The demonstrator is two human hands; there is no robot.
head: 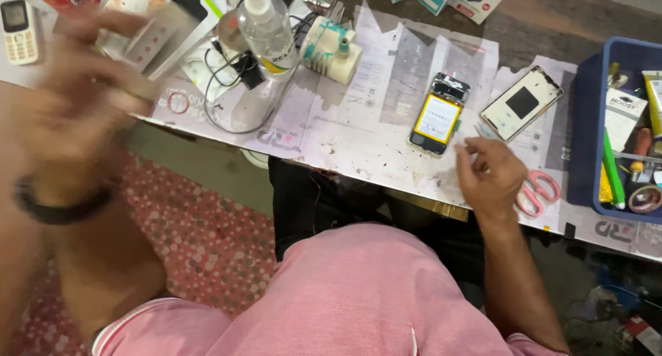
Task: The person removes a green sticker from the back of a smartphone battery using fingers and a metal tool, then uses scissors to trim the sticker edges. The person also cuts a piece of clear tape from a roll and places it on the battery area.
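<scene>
Blurred left hand (72, 97) raised close, grip impossible to tell; right hand (491, 177) loosely curled, empty, beside pink scissors (538, 192) near opened phone (438, 114), back cover (522, 102) set aside.

A work surface (358, 132) runs slantwise across the upper part of the view, covered with sheets of pale, stained paper (386, 66). Bare dark wood (538, 18) shows at its far edge. Below its near edge lies the floor, spread with a red mat (207, 239) dotted in white and pink. Even, soft light falls over everything, without hard shadows.
</scene>
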